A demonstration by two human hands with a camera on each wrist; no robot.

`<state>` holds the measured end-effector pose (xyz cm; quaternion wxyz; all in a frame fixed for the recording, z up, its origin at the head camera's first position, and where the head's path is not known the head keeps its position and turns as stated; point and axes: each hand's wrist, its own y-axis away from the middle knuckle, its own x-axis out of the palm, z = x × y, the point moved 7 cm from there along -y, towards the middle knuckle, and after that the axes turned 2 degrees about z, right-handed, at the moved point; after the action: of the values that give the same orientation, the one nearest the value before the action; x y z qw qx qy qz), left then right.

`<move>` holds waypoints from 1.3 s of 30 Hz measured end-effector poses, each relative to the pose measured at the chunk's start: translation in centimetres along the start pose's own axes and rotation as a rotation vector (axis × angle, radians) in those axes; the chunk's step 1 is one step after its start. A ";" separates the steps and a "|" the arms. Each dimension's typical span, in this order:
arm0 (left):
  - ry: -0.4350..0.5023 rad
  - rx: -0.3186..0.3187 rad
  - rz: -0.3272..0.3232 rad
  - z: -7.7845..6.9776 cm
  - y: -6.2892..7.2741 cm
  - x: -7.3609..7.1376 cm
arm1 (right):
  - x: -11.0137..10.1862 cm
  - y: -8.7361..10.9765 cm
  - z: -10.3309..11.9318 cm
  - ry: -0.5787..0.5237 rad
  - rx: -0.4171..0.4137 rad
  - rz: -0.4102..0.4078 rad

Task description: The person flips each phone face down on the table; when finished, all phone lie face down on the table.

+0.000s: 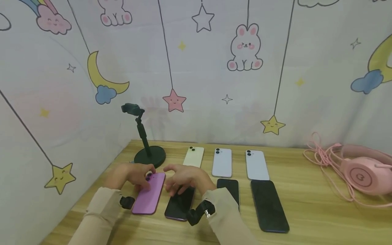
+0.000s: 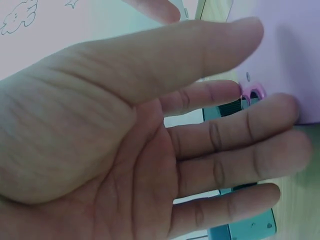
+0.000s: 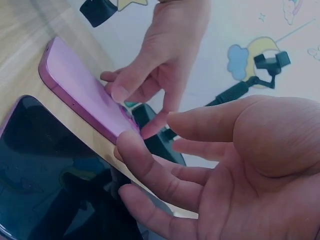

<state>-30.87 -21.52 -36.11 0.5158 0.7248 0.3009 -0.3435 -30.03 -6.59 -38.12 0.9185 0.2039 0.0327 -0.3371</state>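
Observation:
A pink phone (image 1: pixel 151 197) lies back up on the table, its camera lenses at the far end. My left hand (image 1: pixel 136 174) is at that camera end, with the fingertips at the phone's edge. In the left wrist view the fingers (image 2: pixel 260 157) are spread and nearly straight, and the thumb overlaps the phone. My right hand (image 1: pixel 186 176) hovers over the top of a dark-screened phone (image 1: pixel 180 206) with a purple rim, fingers loosely bent and holding nothing. Seen from the right wrist, its fingertips (image 3: pixel 135 147) overlap the near corner of the pink phone (image 3: pixel 75 87).
Behind my hands stand a black phone stand (image 1: pixel 153 156) and a pale yellow phone (image 1: pixel 194 156). Two white phones (image 1: pixel 222 162) lie back up to the right. Two more dark-screened phones (image 1: pixel 269 206) lie nearer. Pink headphones (image 1: pixel 361 172) with a looping cable lie at the right.

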 end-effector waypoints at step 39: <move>-0.028 0.081 -0.013 -2.8 -1.3 0.8 | -6.6 4.2 -2.6 0.173 0.101 -0.009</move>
<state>-30.88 -18.45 -36.85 0.4879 0.7384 0.2842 -0.3687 -32.25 1.38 -37.70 0.8993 0.2784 0.0959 -0.3235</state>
